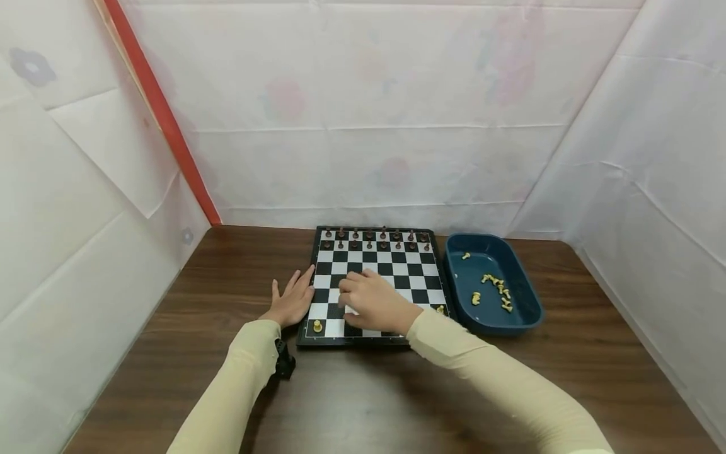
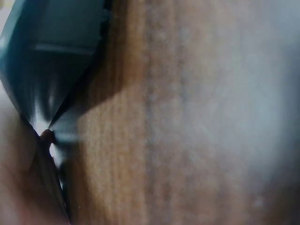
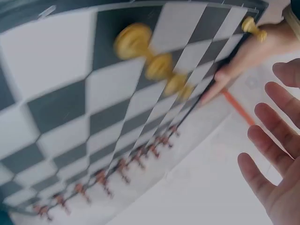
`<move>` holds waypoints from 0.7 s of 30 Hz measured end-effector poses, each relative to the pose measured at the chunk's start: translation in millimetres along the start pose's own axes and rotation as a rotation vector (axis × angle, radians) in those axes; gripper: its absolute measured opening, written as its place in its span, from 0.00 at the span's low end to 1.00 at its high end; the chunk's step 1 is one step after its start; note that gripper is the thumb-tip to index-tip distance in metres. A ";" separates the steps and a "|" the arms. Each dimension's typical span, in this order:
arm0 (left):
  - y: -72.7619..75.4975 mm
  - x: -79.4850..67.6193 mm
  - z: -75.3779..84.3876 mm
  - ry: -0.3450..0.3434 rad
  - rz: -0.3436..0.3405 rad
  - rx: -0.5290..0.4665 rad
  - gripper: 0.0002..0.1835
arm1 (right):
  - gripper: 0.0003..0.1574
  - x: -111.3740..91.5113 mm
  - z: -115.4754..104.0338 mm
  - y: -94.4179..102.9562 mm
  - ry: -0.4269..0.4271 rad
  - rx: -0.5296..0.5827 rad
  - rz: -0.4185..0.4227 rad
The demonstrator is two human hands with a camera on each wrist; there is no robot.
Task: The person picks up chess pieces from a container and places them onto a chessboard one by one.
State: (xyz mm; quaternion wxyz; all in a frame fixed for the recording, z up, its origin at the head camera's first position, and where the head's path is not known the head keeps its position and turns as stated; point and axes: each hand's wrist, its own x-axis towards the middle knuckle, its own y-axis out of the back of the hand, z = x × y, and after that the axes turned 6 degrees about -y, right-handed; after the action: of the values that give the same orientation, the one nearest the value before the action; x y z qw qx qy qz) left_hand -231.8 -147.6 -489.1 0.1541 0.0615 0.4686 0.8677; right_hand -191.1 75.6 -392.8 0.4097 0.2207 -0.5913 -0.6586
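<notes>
My left hand (image 1: 293,301) lies with fingers spread at the left edge of the chessboard (image 1: 340,342), fingertips right at its rim. Over the near half of the board is my right hand (image 1: 377,302). In the right wrist view its fingers (image 3: 274,152) are loosely bent and hold nothing. A tall gold chess piece (image 3: 159,65), blurred, stands on a dark square there; the right hand hides it in the head view. Another gold piece (image 1: 317,326) stands at the near left corner, and one more gold piece (image 1: 440,309) shows beside the right sleeve.
Two rows of dark brown chess pieces (image 1: 369,236) stand along the board's far side. A blue tray (image 1: 513,325) right of the board holds several loose gold pieces (image 1: 500,287). White sheeting (image 1: 363,164) hangs behind and beside the wooden table (image 1: 351,403).
</notes>
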 end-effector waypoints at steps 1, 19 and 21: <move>0.2 0.4 -0.1 0.001 0.002 0.001 0.30 | 0.10 -4.3 5.5 2.5 -0.011 0.004 0.005; 1.6 1.0 -7.1 0.010 0.005 0.015 0.30 | 0.05 -103.4 106.7 32.2 -0.242 -0.049 0.058; 1.0 0.9 -7.3 0.009 0.004 0.012 0.30 | 0.05 -114.9 113.3 29.7 -0.258 -0.047 0.052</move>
State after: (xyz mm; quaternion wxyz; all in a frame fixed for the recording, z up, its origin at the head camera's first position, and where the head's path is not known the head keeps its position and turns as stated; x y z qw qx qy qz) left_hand -234.7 -153.7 -492.4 0.1499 0.0595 0.4743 0.8655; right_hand -205.5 236.3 -363.5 0.3524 0.1091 -0.6289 -0.6845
